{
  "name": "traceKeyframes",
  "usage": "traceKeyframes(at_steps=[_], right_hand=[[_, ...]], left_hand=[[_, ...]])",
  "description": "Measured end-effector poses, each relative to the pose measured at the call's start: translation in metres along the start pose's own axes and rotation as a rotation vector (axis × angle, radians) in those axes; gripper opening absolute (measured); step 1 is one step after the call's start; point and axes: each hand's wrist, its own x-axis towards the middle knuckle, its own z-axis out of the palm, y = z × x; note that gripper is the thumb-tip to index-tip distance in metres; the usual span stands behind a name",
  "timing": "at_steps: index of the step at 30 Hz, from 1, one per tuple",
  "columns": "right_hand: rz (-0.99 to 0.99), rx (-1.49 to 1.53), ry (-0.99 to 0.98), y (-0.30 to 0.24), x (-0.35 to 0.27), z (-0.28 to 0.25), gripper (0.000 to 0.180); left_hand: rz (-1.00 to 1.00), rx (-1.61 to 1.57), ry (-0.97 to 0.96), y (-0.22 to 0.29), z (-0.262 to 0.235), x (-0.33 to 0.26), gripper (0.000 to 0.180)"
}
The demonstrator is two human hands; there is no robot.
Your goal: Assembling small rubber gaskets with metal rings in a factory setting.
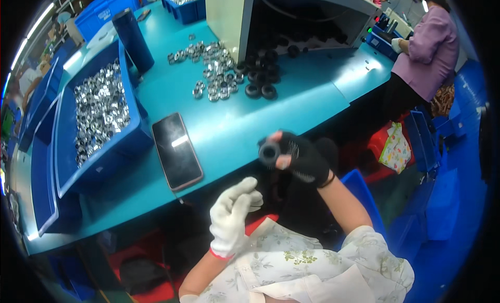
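Head view.

Right hand (302, 159), black fingerless glove: grasps a dark ring (264, 160) by its rim, thumb on one side and fingers on the other, out past the near edge of the desk (234, 123). Bore left uncovered; this grip probably keeps the opening in sight. Bare fingertips presumably give better feel on a small part.

Left hand (228, 219), white glove: fingers curled, thumb closed toward the index finger, just below and left of the ring, not touching it. Cannot tell if anything is pinched; the fingers hide it.

On desk: silver parts (216, 71) spread loose, black rings (253, 91) beside them at the mouth of the cabinet (221, 19). Two kinds lie mostly in separate groups, likely so either is picked out quickly. More silver pieces (104, 105) fill the blue bin (139, 118) at left; its walls presumably stop them rolling. Phone (177, 152) lies flat between bin and hands.
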Motion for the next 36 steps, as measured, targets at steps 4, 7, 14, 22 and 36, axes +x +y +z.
traceKeyframes(at_steps=[4, 7, 14, 22, 36], right_hand=[[0.187, 0.015, -0.029, 0.038, -0.04, 0.018, 0.045], [0.245, 0.093, 0.009, 0.062, -0.049, 0.025, 0.046], [0.295, 0.057, -0.001, 0.076, -0.047, 0.029, 0.043], [-0.359, -1.234, -0.151, 0.063, -0.04, 0.042, 0.04], [-0.54, -1.661, 0.225, -0.004, 0.143, 0.009, 0.019]], left_hand=[[-0.202, -0.311, -0.131, -0.019, -0.012, 0.008, 0.049], [-0.195, -0.334, -0.079, -0.03, -0.019, 0.004, 0.044], [-0.143, -0.307, 0.017, -0.05, -0.035, 0.002, 0.036], [-0.104, -0.102, -0.049, -0.067, -0.044, 0.003, 0.042], [-0.281, -0.444, -0.092, -0.067, -0.056, 0.011, 0.055]])
